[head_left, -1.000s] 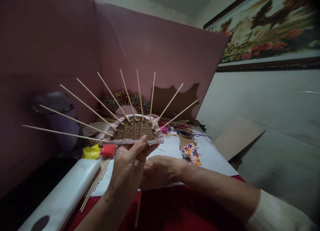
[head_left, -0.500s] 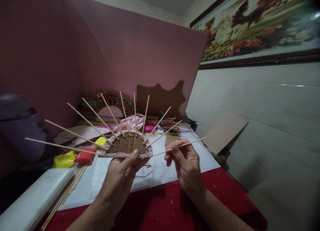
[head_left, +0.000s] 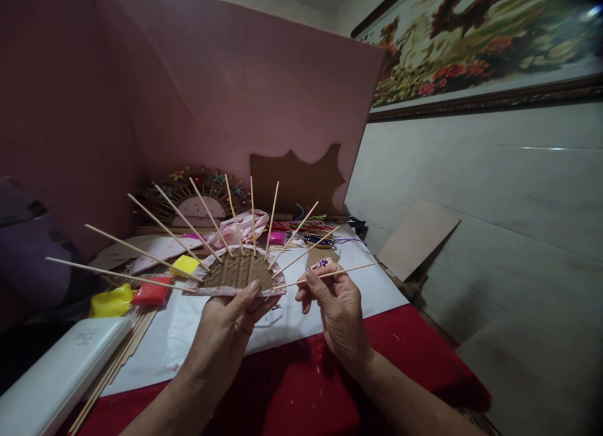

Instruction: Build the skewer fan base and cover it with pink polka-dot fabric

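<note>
Table point(head_left: 426, 351) covered in red cloth, spread beneath both hands. White sheet point(head_left: 384, 291) laid over it, mostly beyond the hands. White case point(head_left: 66, 357) seen to the left of the left forearm; loose sticks point(head_left: 123, 357) laid alongside it, on the side nearer that arm.

Half-round cardboard piece point(head_left: 238, 271), edged in patterned fabric, held up just beyond the left hand; ten sticks fanned outward from its curve.

Left hand point(head_left: 228, 320) closed on the straight lower edge, thumb laid over the ribbed face. Right hand point(head_left: 342, 313) placed apart from the left, half curled, its thumb and fingers pinched on a thin stick.

Red packet point(head_left: 153, 291) and yellow packet point(head_left: 112, 301) seen beyond and left of the left hand. Flowered item point(head_left: 322, 264) partly hidden behind the right hand's fingers.

Thin stick point(head_left: 355, 269) pointed at the piece's right corner; whether its tip is inserted cannot be told.
</note>
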Action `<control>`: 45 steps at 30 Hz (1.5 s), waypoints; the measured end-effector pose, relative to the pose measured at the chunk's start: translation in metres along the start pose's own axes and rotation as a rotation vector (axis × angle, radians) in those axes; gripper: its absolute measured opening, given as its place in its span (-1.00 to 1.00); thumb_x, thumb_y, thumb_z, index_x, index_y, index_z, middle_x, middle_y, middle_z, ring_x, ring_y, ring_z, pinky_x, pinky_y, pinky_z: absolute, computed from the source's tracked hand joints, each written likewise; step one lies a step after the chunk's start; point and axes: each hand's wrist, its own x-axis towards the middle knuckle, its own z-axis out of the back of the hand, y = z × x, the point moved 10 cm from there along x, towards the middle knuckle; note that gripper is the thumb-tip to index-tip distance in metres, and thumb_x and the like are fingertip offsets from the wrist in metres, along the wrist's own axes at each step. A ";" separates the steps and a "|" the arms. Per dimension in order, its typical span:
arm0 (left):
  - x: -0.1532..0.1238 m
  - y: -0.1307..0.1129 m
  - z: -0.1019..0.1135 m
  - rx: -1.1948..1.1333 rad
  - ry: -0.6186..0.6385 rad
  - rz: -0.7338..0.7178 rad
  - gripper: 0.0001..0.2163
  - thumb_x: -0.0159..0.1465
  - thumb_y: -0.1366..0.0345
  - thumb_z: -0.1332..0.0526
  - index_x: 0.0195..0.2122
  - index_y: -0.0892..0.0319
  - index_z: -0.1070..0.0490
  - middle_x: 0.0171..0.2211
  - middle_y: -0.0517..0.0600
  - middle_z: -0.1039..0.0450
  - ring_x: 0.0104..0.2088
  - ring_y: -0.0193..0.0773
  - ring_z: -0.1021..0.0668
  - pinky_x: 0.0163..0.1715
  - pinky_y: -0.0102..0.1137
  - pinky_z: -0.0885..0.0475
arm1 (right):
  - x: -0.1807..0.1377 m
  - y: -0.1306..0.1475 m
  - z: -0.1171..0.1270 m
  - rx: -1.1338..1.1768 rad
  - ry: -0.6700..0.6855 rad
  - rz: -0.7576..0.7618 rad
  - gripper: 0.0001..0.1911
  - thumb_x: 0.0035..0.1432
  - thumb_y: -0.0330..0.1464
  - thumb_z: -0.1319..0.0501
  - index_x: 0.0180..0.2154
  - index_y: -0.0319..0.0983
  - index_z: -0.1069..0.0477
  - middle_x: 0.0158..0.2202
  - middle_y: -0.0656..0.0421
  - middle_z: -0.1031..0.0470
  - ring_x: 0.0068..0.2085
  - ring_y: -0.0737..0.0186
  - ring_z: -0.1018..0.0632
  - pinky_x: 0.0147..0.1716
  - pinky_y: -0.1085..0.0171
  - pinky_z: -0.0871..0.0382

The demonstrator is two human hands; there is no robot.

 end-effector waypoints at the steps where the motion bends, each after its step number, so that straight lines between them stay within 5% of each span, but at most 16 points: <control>1: -0.001 -0.001 0.000 -0.002 -0.001 -0.004 -0.88 0.01 0.39 -0.29 -0.61 0.33 -0.43 -0.55 0.05 -0.50 -0.40 -0.23 -0.55 -0.15 -0.23 -0.43 | 0.000 0.000 0.000 0.003 -0.006 -0.003 -0.89 0.07 -0.40 -0.24 -0.42 -0.25 -0.30 -0.51 0.22 -0.49 -0.56 0.35 -0.49 -0.65 0.41 -0.32; 45: 0.000 -0.002 -0.001 -0.038 0.035 -0.022 -0.90 0.06 0.39 -0.26 -0.51 0.33 -0.49 -0.44 0.09 -0.55 -0.32 -0.21 -0.56 -0.11 -0.26 -0.41 | -0.001 -0.004 0.001 -0.017 -0.005 -0.007 -0.87 0.05 -0.39 -0.25 -0.42 -0.25 -0.29 -0.51 0.22 -0.51 -0.56 0.34 -0.50 -0.66 0.40 -0.34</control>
